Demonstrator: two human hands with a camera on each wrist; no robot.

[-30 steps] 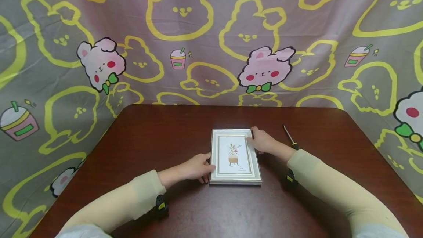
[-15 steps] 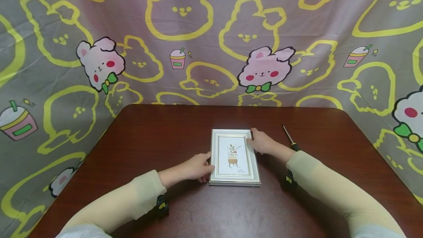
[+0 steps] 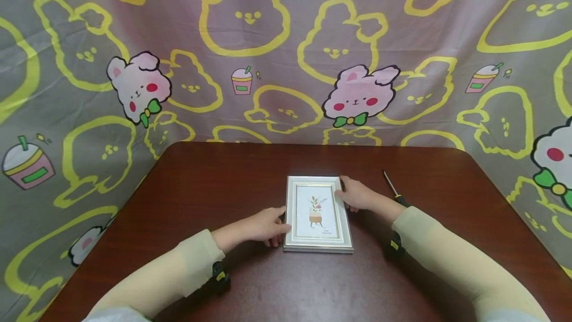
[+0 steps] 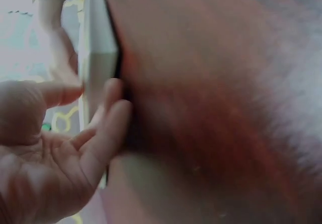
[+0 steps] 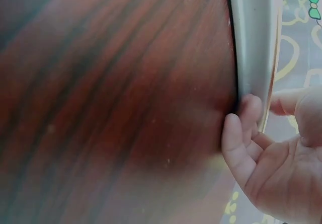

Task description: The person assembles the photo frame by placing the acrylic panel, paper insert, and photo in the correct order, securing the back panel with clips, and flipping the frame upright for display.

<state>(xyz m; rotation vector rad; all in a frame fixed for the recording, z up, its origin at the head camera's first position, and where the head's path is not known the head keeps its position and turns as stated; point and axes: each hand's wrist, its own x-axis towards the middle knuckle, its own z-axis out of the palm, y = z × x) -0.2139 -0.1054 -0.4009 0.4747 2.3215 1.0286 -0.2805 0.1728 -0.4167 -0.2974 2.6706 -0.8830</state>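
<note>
A white picture frame point(image 3: 319, 244) with thin gold lines lies face up on the table, showing a drawing of a potted plant. My left hand point(image 3: 266, 226) holds its left edge, thumb on the front border and fingers along the side. At the upper right edge, my right hand point(image 3: 357, 194) grips it in the same manner. In the left wrist view, the left hand's fingers point(image 4: 113, 128) lie against the frame's side wall point(image 4: 100, 48), low by the tabletop. The right wrist view shows the right hand's fingers point(image 5: 239, 133) at the frame's other side point(image 5: 254, 43).
A screwdriver point(image 3: 392, 183) with a dark handle lies right of the frame, its handle partly behind the right forearm. The dark red-brown table point(image 3: 214, 173) has rounded far corners. A patterned cloth point(image 3: 286, 39) hangs behind and along both sides.
Both hands stay at the frame's edges and the frame stays put. The whole head view shifts slightly.
</note>
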